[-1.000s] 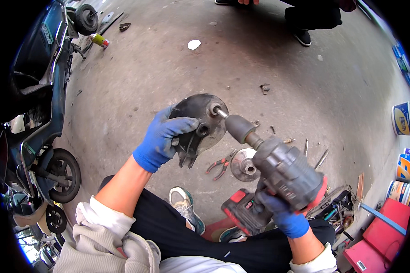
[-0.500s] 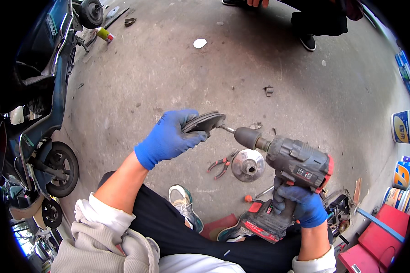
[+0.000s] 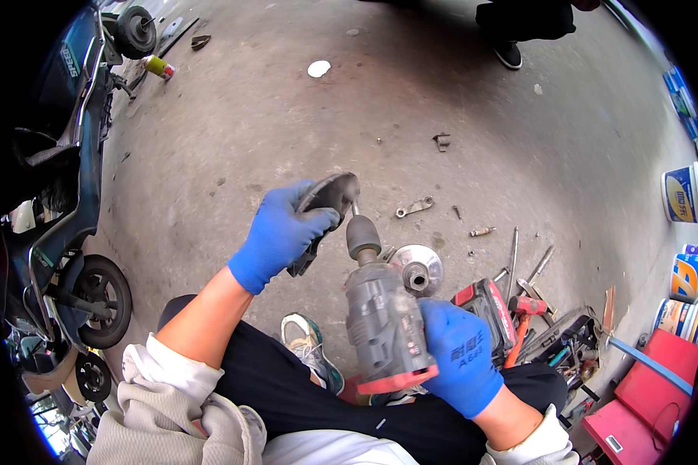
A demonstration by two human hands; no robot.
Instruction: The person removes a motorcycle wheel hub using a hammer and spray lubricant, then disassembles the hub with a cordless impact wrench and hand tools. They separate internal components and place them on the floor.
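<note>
My left hand (image 3: 279, 232), in a blue glove, is closed round the edge of a dark, round, dish-shaped part (image 3: 329, 192) held tilted above the floor. My right hand (image 3: 461, 356), gloved too, grips a black-and-red cordless drill (image 3: 384, 318); its fingers are mostly behind the drill body. The chuck points away from me, and the bit (image 3: 355, 208) reaches the right side of the dark part; whether it sits in a fastener is too blurred to tell. A shiny metal disc with a raised hub (image 3: 428, 263) lies on the floor just beyond the drill.
Right of the drill lie a red-headed hammer (image 3: 526, 305), metal rods and other tools. A small metal lever (image 3: 415, 207) rests farther off. Scooters (image 3: 85, 201) line the left, buckets (image 3: 681, 194) and a red case (image 3: 636, 411) the right. Another person's shoe (image 3: 509, 56) is at the far side.
My right hand has turned the drill from pointing left to pointing away from me, bringing it left. The dark part has tilted more upright. The pliers are now out of sight.
</note>
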